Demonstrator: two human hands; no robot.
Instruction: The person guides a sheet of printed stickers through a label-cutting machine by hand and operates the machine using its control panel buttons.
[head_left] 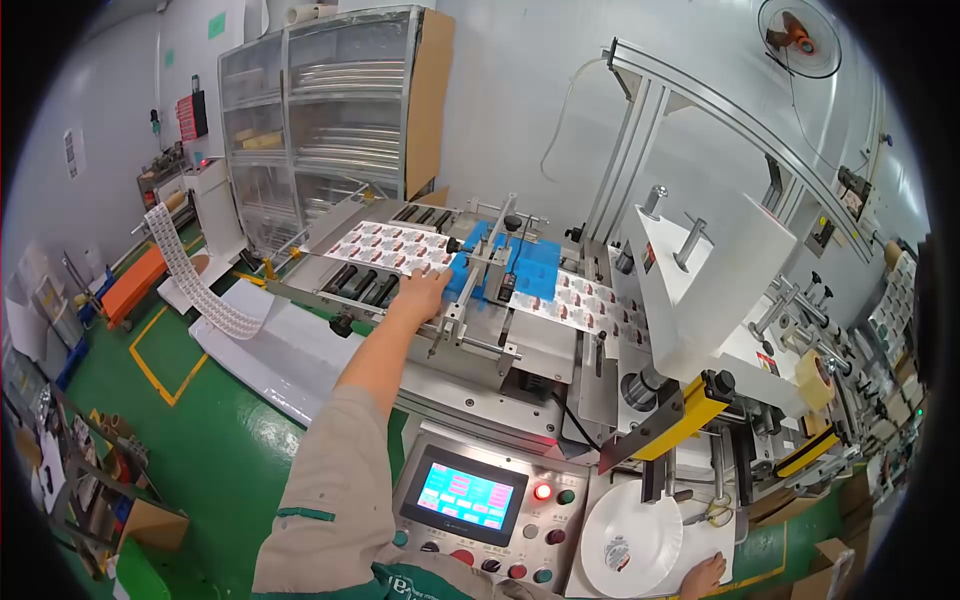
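My left hand reaches over the machine bed, fingers stretched out and resting at the near edge of a printed label sheet. Just right of the fingertips lies a blue sheet under a metal crossbar with a black sensor. The printed web shows again beyond the blue sheet and runs under the press head. At the bottom right, my right hand lies on a white board, only partly in frame, its fingers looking flat. Beside it is a round white plate with a small printed label on it.
A control panel with a lit touchscreen and several buttons is in front of me. A yellow-and-black bar juts out near the press head. Scissors lie by the plate. A label strip hangs at left; a wrapped shelf stands behind.
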